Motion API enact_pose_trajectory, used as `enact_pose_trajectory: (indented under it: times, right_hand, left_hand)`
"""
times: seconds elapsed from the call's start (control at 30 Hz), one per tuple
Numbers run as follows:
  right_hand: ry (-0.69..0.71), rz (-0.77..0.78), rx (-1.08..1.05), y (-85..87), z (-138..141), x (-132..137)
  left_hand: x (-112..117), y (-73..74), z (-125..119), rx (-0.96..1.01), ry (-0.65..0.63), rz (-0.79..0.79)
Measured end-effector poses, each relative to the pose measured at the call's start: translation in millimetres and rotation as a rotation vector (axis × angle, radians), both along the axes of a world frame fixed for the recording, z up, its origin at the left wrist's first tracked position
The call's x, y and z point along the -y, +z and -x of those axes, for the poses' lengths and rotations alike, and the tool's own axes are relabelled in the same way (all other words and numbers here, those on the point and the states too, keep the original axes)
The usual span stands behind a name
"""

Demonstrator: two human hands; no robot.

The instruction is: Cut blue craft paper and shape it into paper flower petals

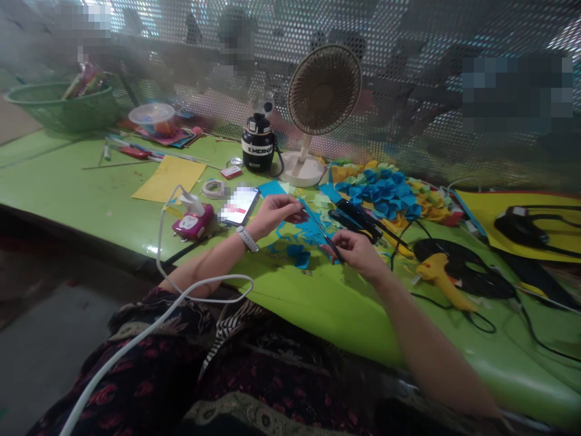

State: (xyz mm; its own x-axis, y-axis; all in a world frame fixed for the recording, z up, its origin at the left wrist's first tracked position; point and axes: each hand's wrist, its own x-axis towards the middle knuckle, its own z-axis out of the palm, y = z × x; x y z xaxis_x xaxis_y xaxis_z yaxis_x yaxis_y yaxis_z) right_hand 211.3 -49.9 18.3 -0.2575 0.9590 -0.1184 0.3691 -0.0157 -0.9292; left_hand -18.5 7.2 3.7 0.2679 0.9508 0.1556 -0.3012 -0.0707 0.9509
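Note:
My left hand [275, 213] pinches the edge of a piece of blue paper [310, 227] just above the green table [91, 188]. My right hand [356, 251] is closed around the black handles of a pair of scissors [323, 232], whose blades point up and left into the blue paper. A white watch is on my left wrist. Small blue paper scraps [299, 257] lie on the table under my hands.
A pile of blue, yellow and green paper flowers [390, 191] lies behind my hands, beside a black stapler [358, 219]. A yellow glue gun [442, 280] and black cables lie right. A phone [239, 206], a pink device [194, 222], a small fan [318, 109] and a black bottle [258, 144] stand left.

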Motion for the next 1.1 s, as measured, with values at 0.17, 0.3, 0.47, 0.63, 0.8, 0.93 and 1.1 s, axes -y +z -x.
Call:
enact_pose_trajectory:
  times: [0.17,0.3,0.47,0.63,0.8,0.93,1.1]
  right_hand:
    - [0.014,0.005,-0.001,0.4,-0.9,-0.9]
    - [0.008,0.001,-0.012,0.0,-1.0,-1.2]
    - [0.008,-0.005,-0.002,0.6,-0.5,-0.9]
    - [0.0,0.0,0.005,2.5,0.8,-0.9]
    - [-0.014,-0.004,-0.013,5.4,0.7,0.2]
    - [-0.02,-0.016,0.005,5.7,1.1,0.4]
    - [-0.045,-0.046,0.047,6.3,2.9,0.8]
  left_hand:
    - [1.7,3.3,0.9,-0.007,-0.011,-0.038]
    - [2.9,5.9,1.1,-0.044,-0.012,-0.058]
    - [-0.5,3.2,2.1,-0.037,-0.054,-0.125]
    - [-4.0,-1.4,2.5,-0.057,-0.072,-0.17]
    - [-4.2,-3.1,2.4,-0.062,-0.08,-0.196]
    - [-5.3,-4.3,1.9,-0.054,-0.105,-0.212]
    - [-5.4,-3.7,2.6,-0.089,-0.116,-0.221]
